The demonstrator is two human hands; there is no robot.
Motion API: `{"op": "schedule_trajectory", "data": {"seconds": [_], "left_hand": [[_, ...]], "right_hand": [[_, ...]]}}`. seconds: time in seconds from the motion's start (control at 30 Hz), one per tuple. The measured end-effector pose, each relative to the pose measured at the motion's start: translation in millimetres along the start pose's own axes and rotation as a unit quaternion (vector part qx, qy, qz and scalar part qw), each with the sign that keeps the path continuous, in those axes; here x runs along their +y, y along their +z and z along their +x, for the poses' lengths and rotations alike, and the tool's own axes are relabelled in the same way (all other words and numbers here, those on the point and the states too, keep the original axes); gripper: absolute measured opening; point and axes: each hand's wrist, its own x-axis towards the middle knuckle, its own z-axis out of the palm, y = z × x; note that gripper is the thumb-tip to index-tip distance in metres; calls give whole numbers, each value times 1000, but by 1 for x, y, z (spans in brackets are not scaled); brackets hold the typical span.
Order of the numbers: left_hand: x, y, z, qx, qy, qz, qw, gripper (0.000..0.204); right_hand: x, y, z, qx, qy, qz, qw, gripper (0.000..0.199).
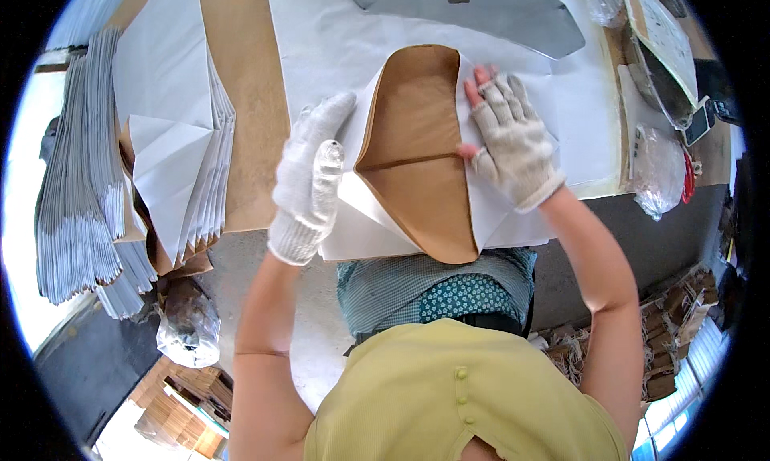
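Before me lies a paper bag end, white outside and lined in brown paper [417, 116], its fold spread into a long pointed oval with a crease across it. My left hand [309, 180], in a white knit glove, rests along the white flap at its left side, fingers stretched out and holding nothing. On the white paper [497, 212] at the right lies my right hand [513, 132], in a glove with some fingertips bare. Its fingers are spread flat, slightly blurred, with the thumb at the brown lining's edge.
A fanned stack of folded white paper bags [180, 156] lies at the left, beside a thick pile of white sheets [76, 188]. A grey flat plate [481, 16] sits at the far side. Clear plastic bags [659, 168] and a phone [699, 124] are at the right edge.
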Motion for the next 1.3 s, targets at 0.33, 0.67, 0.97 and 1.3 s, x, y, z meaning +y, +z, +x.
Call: {"op": "schedule_trajectory", "data": {"seconds": [0.33,0.67,0.97,1.3], "left_hand": [[-39,-33,5,-27,-165,-322,932,88],[-32,-6,-5,-9,-150,-206,967,60],[-37,16,-17,44,6,179,983,56],[-36,23,-13,-38,66,366,928,66]], "right_hand": [[-29,20,59,58,-121,16,991,47],[-120,33,76,-201,120,343,910,44],[-41,-43,48,73,-24,73,994,54],[-65,11,-34,-73,-304,243,918,26]]}}
